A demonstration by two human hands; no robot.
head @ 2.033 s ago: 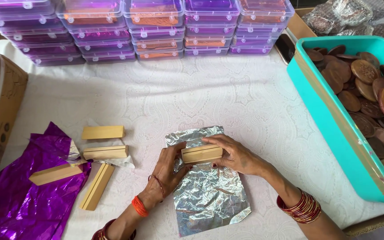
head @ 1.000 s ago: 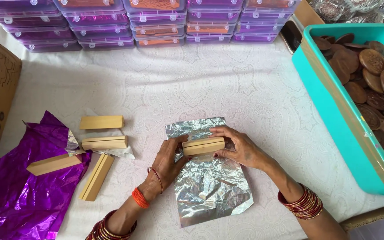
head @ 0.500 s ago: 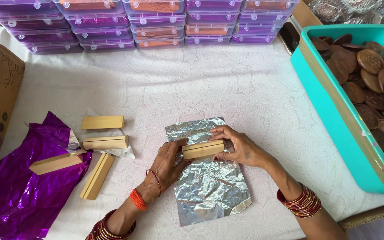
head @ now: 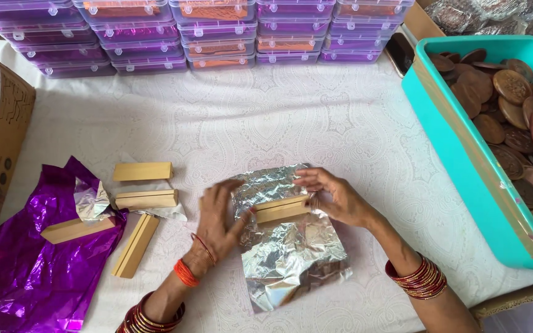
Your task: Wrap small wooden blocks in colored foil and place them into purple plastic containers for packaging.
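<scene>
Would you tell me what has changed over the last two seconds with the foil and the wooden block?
The far edge of the foil sheet has been folded further over the wooden block; the left hand and right hand still hold it. The four spare blocks and purple wrap stayed put.

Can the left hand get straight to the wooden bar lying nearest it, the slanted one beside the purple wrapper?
Probably yes. The left hand rests on the foil sheet, and only bare tablecloth lies between it and the slanted wooden bar.

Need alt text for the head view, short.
Two hands, left hand and right hand, press a tan wooden bar onto a crinkled silver foil sheet on a white cloth. Four more bars and purple foil lie left.
</scene>
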